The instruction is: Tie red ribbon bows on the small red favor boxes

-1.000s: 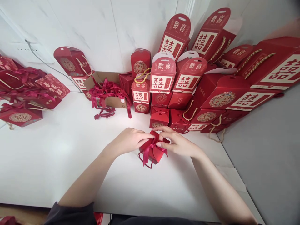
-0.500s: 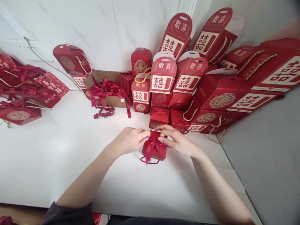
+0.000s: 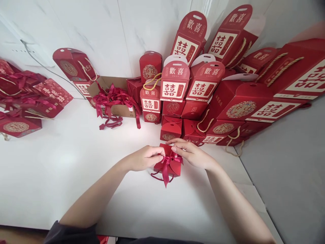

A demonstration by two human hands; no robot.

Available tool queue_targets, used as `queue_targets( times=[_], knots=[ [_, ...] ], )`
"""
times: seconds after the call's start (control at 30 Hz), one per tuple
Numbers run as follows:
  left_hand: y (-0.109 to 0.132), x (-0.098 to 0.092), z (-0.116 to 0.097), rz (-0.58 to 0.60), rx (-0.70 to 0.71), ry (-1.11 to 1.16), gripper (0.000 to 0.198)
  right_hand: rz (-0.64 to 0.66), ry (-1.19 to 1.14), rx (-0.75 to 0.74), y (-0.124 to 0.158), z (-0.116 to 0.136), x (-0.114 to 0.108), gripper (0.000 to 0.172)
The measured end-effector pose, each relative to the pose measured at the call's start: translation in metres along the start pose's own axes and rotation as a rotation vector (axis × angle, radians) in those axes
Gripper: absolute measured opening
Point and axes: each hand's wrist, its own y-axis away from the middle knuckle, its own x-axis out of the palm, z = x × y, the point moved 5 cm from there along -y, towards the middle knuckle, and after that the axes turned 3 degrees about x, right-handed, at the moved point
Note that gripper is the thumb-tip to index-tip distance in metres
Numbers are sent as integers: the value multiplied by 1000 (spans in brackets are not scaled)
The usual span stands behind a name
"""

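Small red box sits on counter, just in front of stacked boxes. L hand & R hand each pinch ribbon at box top, one per side, prob. for even tension on bow. Spare ribbons in carton behind.

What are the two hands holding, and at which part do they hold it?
Both the left hand and the right hand pinch the red ribbon at its knot, on top of the small red box.
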Motion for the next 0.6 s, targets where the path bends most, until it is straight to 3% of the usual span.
queue_targets(
  times=[0.13, 0.4, 0.6],
  knots=[
    [3, -3, 2, 50, -2, -88, 24, 46, 15, -30, 1, 6, 3, 31],
    [2, -25, 12, -91, -23, -173, 32, 1, 54, -100, -2, 6, 6, 25],
    [-3, -35, 25, -159, -68, -157, 36, -91, -51, -118, -8, -8, 5, 23]
  ],
)
